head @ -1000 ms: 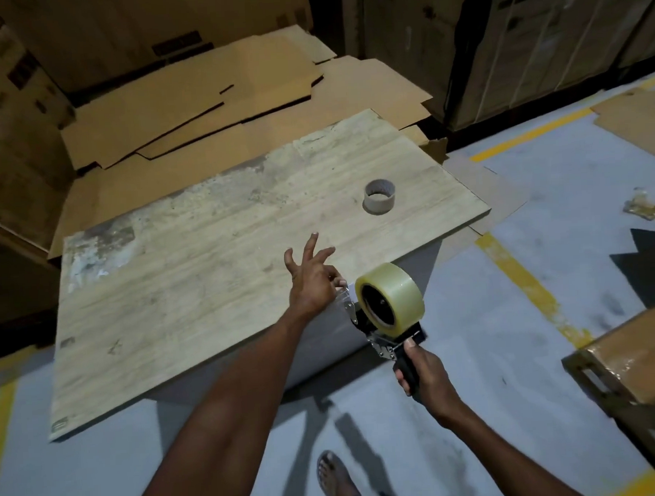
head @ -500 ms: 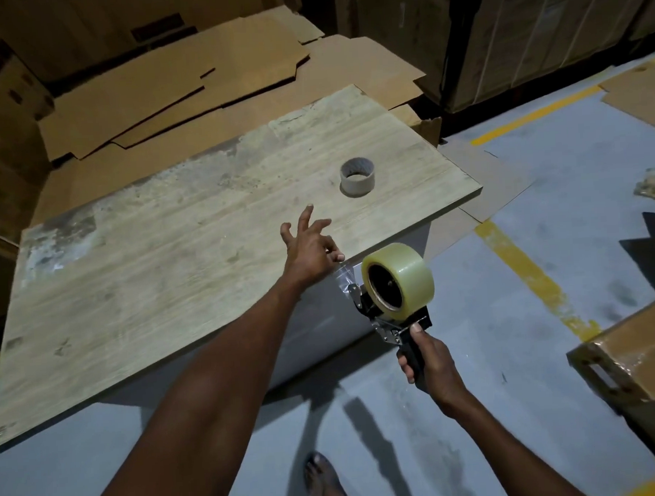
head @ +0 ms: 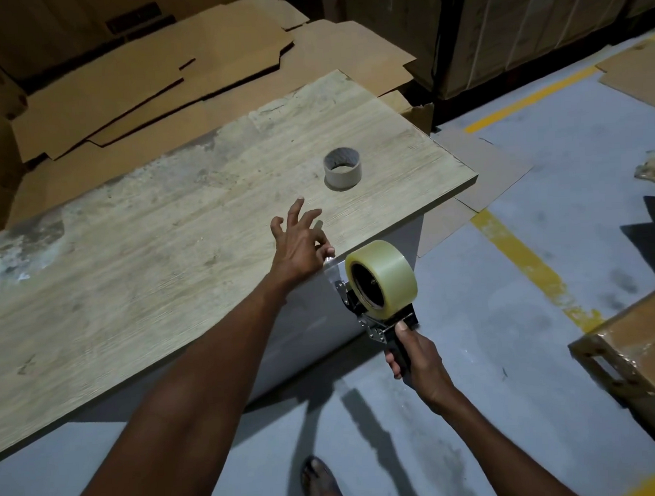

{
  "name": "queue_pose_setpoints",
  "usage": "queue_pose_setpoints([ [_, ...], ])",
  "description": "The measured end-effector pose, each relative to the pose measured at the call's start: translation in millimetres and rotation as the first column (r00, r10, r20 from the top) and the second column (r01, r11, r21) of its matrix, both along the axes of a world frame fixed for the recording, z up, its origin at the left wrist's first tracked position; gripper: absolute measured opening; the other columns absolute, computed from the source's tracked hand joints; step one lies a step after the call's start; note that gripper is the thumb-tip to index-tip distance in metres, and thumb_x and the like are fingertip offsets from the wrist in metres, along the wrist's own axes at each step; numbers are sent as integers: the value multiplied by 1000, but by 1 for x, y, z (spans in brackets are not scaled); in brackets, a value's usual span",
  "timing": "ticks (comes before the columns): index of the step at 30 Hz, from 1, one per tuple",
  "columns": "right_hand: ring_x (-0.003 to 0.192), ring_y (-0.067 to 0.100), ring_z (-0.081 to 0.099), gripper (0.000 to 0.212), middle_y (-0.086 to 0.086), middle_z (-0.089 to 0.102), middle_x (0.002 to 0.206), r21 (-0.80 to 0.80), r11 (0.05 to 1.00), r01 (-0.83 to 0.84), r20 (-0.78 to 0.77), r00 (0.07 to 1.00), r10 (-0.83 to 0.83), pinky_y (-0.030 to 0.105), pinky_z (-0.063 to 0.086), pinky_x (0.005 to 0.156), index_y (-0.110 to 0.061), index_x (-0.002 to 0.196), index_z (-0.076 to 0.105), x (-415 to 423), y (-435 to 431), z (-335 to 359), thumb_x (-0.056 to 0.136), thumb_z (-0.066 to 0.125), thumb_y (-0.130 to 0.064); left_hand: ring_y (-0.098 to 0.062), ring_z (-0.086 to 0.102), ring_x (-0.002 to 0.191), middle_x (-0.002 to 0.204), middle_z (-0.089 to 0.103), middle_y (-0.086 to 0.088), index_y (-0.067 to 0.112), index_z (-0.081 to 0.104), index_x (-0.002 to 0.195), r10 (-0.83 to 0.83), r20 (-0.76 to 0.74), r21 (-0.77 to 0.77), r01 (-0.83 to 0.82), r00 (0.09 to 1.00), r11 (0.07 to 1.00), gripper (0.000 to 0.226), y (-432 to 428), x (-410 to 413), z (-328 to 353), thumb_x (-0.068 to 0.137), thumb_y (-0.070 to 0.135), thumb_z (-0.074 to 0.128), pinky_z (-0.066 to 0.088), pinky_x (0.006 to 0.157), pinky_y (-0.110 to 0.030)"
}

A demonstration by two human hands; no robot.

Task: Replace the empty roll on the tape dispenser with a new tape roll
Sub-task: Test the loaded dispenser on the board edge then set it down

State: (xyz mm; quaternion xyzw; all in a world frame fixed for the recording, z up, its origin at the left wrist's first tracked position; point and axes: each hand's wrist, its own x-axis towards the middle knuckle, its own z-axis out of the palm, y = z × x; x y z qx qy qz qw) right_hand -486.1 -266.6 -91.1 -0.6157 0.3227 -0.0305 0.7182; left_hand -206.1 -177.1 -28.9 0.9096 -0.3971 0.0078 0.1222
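Clear tape end (head: 330, 269) pinched by left hand (head: 298, 245), remaining fingers (head: 296, 215) splayed.

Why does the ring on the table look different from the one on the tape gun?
The empty roll is a bare, thin cardboard core; the new tape roll is thick with clear yellowish tape. The empty roll lies flat on the table; the new tape roll stands on edge in the dispenser. Both are round rings.

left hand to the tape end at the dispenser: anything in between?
Nothing visible. The left hand is already at the clear tape end, thumb and finger pinched on it just ahead of the new tape roll. The right hand has its grip on the dispenser handle. The empty core sits apart on the table.
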Motion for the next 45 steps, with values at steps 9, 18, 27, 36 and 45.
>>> queue_pose_setpoints([
  [9,57,17,54,93,9,62,63,-23,1000,-8,-36,999,7,28,43,57,13,86,56,9,6,-8,83,46,-79,-22,13,153,162,35,3,25,57,94,93,-215,-191,-135,972,972,23,8,4,-18,84,37,74,19,104,-44],
  [18,50,13,49,87,4,59,58,-35,999,-39,-37,999,38,18,37,47,13,84,56,12,1,-6,87,45,-73,-25,39,146,134,64,2,19,70,113,-278,104,-146,292,955,945,19,28,10,-28,95,15,69,33,106,-53],
  [27,57,20,51,68,8,63,67,11,999,-42,-62,997,42,25,40,52,-5,82,58,18,1,-5,89,48,-72,-24,9,158,169,19,-9,8,25,161,-671,42,238,645,740,726,63,72,25,-18,101,21,37,4,128,-48],
  [36,69,21,61,88,12,73,80,23,986,-166,-80,983,167,32,49,69,7,98,62,13,-7,-5,83,50,-79,-16,-6,158,171,-1,-1,16,3,164,-605,-197,331,634,771,699,79,70,35,-14,105,54,39,7,128,-46],
  [45,56,15,54,93,1,62,64,-89,977,-194,-80,979,188,21,42,53,8,87,56,13,-10,0,86,38,-83,-26,-5,158,171,-4,-11,8,0,163,-628,-317,366,702,711,610,126,62,55,-9,78,47,84,7,128,-49],
])
